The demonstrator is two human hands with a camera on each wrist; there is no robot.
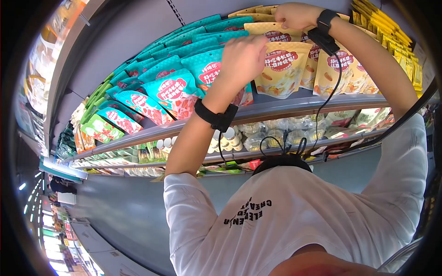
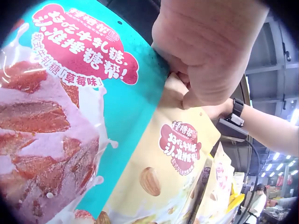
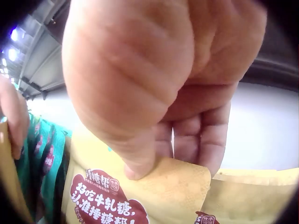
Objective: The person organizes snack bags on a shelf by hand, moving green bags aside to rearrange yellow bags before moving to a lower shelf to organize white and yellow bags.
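At the front of the shelf my left hand (image 1: 244,57) pinches the top left corner of a yellow nougat pouch (image 1: 283,76) with almonds printed on it. The left wrist view shows thumb and fingers on that corner, right beside a teal pouch (image 2: 126,88) with a strawberry picture. Farther back, my right hand (image 1: 297,17) reaches over the row. In the right wrist view its thumb lies on the front of another yellow nougat pouch (image 3: 163,186), fingers behind, gripping the top edge. More yellow pouches (image 3: 252,191) stand beside that one.
Teal pouches (image 1: 170,92) fill the shelf on the left in slanted rows. Slim yellow packets (image 1: 400,55) stand at the right. The shelf's front rail (image 1: 276,110) runs below the pouches, above a lower shelf of packaged goods. A black cable (image 1: 338,87) hangs from the right wrist.
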